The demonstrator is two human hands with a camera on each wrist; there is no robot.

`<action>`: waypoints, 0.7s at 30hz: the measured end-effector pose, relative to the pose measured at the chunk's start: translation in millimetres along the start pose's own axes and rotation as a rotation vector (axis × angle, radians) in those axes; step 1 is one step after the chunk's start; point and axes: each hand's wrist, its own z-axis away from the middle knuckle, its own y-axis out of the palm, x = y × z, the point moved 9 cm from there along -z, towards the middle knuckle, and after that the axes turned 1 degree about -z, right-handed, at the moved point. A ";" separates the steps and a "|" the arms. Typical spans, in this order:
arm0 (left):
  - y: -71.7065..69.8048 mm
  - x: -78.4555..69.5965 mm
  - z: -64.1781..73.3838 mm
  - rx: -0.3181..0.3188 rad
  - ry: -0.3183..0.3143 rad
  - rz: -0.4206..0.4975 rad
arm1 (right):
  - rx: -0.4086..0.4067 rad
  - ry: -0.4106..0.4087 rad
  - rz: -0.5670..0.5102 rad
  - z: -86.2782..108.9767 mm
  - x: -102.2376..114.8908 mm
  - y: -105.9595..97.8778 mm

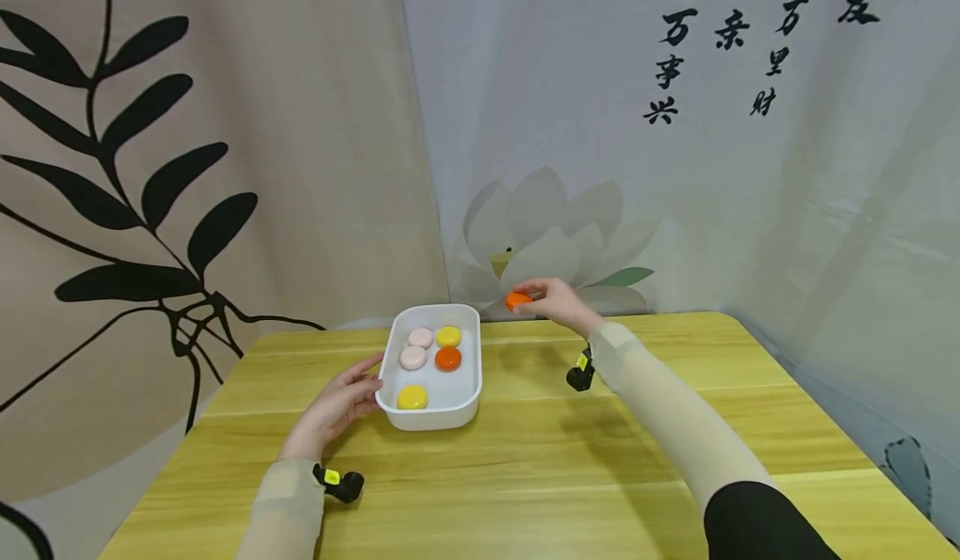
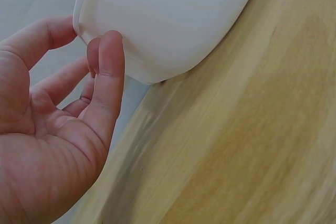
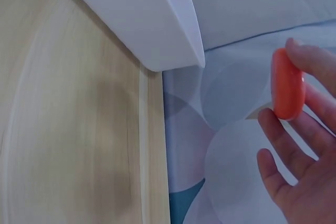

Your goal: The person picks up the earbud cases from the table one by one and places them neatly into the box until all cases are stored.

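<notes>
A white rectangular box with rounded corners holds several smooth round discs. One orange disc lies inside with pale pink discs, such as the pink disc, and yellow ones, such as the yellow disc by the near wall. My left hand is at the box's left side, fingertips touching its outer wall and rim, fingers fairly extended. To the right of the box, past the table's far edge, my right hand pinches another orange disc between thumb and fingers; its other fingers are spread.
The wooden table has its far edge close behind the box. Behind hangs a printed curtain with dark leaves, a pale lotus and writing. A small black camera is strapped to the right wrist, another camera to the left.
</notes>
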 end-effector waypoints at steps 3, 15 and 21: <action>0.0 -0.5 0.3 0.004 0.001 -0.006 | 0.021 -0.021 -0.001 -0.4 4.9 3.4; -0.9 0.2 0.3 0.000 -0.004 0.000 | 0.079 -0.056 0.012 2.0 28.1 18.8; -1.3 -0.4 0.2 -0.001 -0.005 -0.005 | 0.098 -0.063 0.015 -1.4 32.6 25.9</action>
